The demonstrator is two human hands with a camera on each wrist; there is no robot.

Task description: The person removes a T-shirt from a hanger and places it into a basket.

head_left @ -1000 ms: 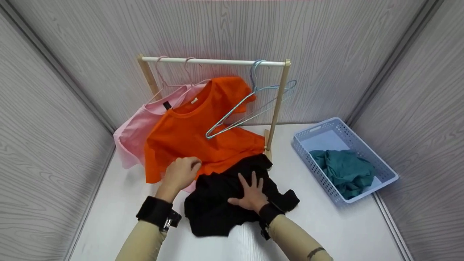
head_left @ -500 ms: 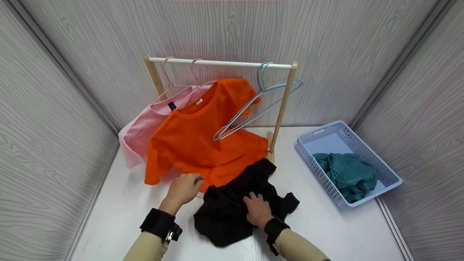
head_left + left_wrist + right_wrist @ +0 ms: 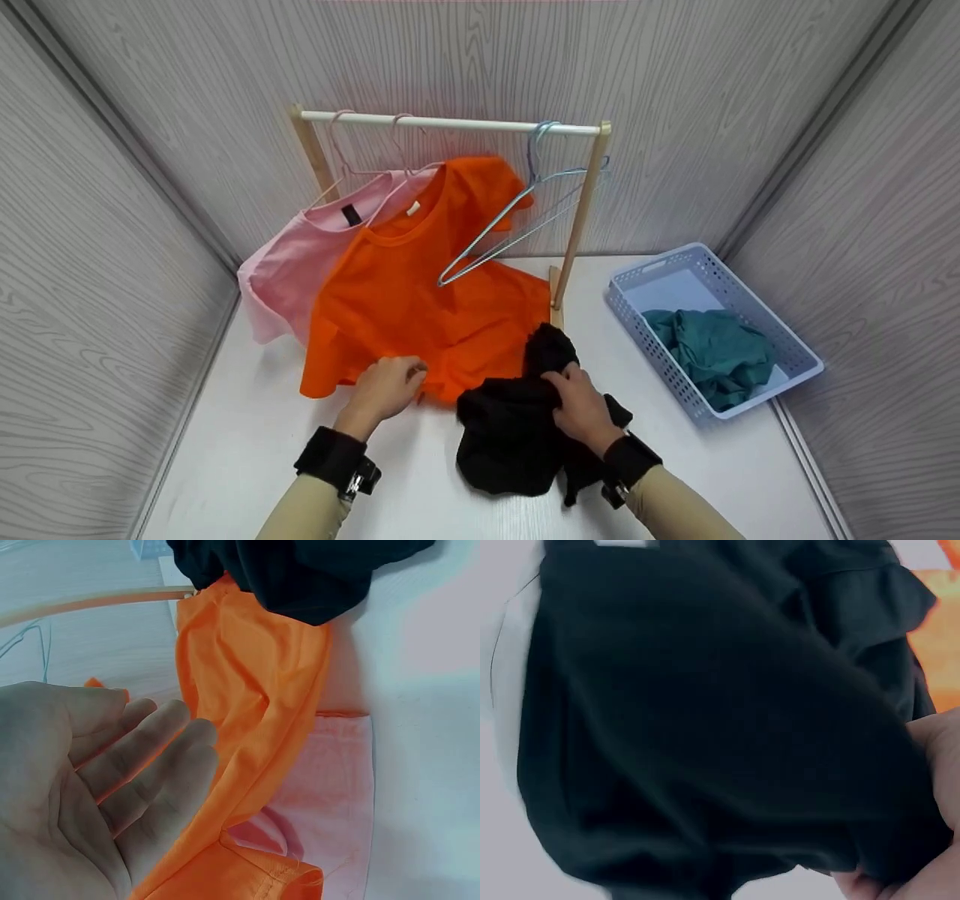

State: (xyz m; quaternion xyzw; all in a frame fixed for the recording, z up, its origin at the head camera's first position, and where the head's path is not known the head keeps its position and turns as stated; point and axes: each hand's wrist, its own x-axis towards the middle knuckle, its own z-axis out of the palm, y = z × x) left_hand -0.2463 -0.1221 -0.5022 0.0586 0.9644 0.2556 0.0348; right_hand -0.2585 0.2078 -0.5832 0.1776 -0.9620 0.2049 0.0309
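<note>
A crumpled black shirt point(image 3: 506, 439) lies bunched at the front of the white table, its top end overlapping the hem of an orange T-shirt. My right hand point(image 3: 583, 409) grips a fold of it between thumb and fingers. In the right wrist view the black cloth point(image 3: 705, 705) fills most of the picture, with part of the hand at the right edge. My left hand point(image 3: 386, 391) hovers left of the black shirt, fingers loosely bent and holding nothing. The orange T-shirt point(image 3: 405, 292) hangs just beyond it; the left wrist view shows the relaxed palm point(image 3: 75, 802) beside the orange cloth.
A small rack with a white rail point(image 3: 465, 123) stands at the back. It carries a pink shirt point(image 3: 292, 270) behind the orange one, and bare blue hangers point(image 3: 495, 217) at its right end. A light-blue basket point(image 3: 765, 311) with a teal garment point(image 3: 716, 356) sits at right.
My right hand has gone from lying spread on the black shirt to gripping it, and has shifted it rightward, bunching it up. My left hand has moved slightly down and right, still holding nothing.
</note>
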